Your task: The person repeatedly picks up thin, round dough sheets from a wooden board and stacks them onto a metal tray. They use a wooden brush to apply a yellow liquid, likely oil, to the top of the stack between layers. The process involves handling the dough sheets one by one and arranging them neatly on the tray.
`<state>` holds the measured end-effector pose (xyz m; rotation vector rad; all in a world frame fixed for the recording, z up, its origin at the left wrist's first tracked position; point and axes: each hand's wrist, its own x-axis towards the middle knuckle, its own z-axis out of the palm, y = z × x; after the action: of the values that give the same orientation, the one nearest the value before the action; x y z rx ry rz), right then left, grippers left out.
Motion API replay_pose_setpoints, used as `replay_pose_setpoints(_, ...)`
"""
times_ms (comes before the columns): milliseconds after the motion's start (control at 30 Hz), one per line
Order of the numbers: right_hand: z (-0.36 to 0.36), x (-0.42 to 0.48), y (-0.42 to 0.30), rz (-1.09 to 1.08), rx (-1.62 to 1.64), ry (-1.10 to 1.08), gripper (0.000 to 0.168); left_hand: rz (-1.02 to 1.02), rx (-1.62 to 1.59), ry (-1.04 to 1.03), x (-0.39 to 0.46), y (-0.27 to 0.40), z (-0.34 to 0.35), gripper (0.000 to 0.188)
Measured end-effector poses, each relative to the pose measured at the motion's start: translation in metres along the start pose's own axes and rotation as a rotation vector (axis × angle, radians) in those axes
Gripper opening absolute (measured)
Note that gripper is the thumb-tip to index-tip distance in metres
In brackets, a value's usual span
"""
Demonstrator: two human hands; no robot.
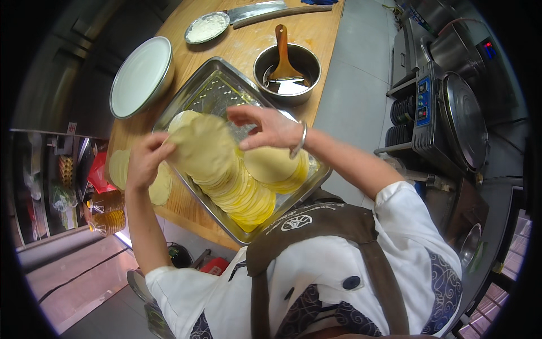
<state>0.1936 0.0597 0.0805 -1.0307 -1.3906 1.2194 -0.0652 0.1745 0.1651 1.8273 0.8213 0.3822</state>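
Observation:
My left hand (pixel 148 159) pinches the left edge of a round dough sheet (pixel 203 146), blurred by motion, above a metal tray (pixel 216 61). Under it, thin dough rounds (pixel 250 199) lie overlapped in an oily row. A second stack of dough rounds (pixel 275 165) sits to the right in the tray. My right hand (pixel 269 127), with a bangle at the wrist, hovers over the tray just right of the held sheet, fingers apart and holding nothing. More dough rounds (pixel 160 186) lie on the wooden table beside the tray, partly behind my left forearm.
Behind the tray stands a metal pot (pixel 315 63) with a wooden-handled brush (pixel 283 63) in it. A large white bowl (pixel 142 78) is at the back left. Farther back are a dish of flour (pixel 207 28), a cleaver (pixel 258 10) and a wooden rod (pixel 281 16).

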Motion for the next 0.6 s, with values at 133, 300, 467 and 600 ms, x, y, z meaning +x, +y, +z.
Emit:
replay_pose_setpoints(133, -0.056, 0.014, -0.028, 0.271, 0.306, -0.009, 0.046, 0.126, 0.074, -0.038, 0.076, 0.052, 0.039, 0.027)
replay_pose_setpoints(300, -0.120, 0.022, -0.042, 0.235, -0.206, 0.309, 0.020, 0.172, 0.054, 0.092, 0.163, 0.048, 0.088, 0.022)
replay_pose_setpoints(467, -0.163, 0.033, -0.008, 0.243, -0.652, 0.354, 0.021, 0.104, -0.024, -0.012, 0.217, 0.012, 0.127, 0.021)
replay_pose_setpoints(600, -0.163, 0.041, 0.012, 0.156, -1.028, 0.169, 0.012, 0.139, 0.321, -0.046, 0.228, -0.015, 0.151, 0.019)
